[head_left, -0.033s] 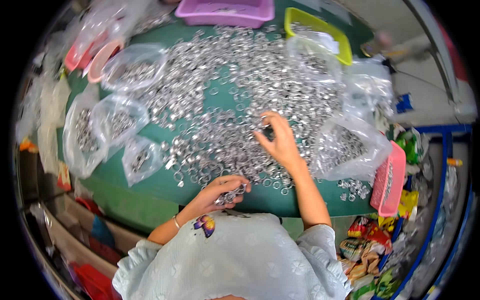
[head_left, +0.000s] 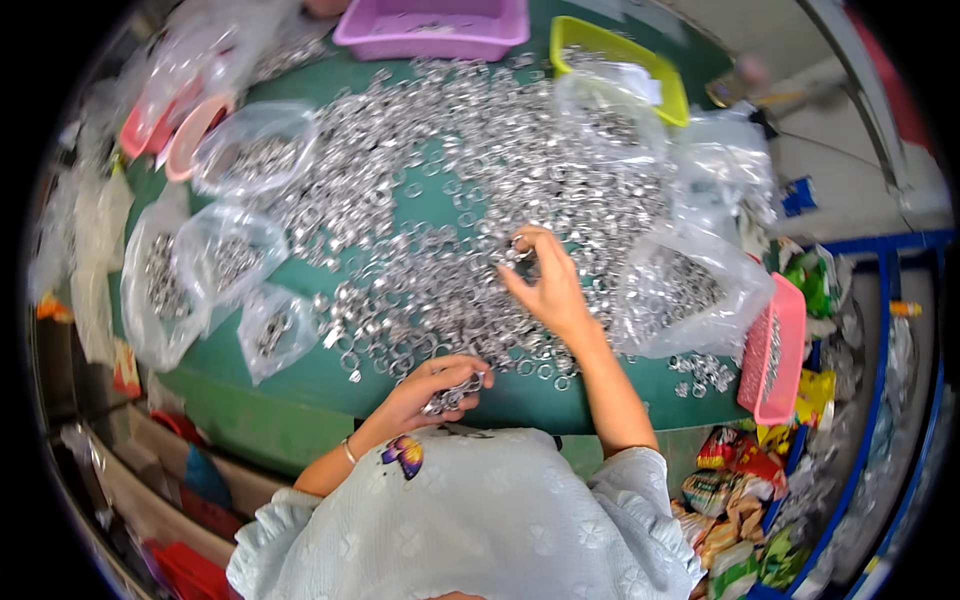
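Left hand (head_left: 436, 384): yours, curled around a cluster of rings (head_left: 452, 398).
Right hand (head_left: 550, 285): yours, thumb and fingers parted over the pile; any ring between, indistinct.
Done: portions in bags (head_left: 292, 352), both sides.
Left: most rings, loose across your table (head_left: 290, 405).

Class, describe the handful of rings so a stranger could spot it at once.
Find the green table; a colourful butterfly on a pale top sits by its near edge. Beyond the butterfly, the person's left hand cups the handful of silvery rings. Unlike the loose rings spread across the table, these are bunched in one hand.
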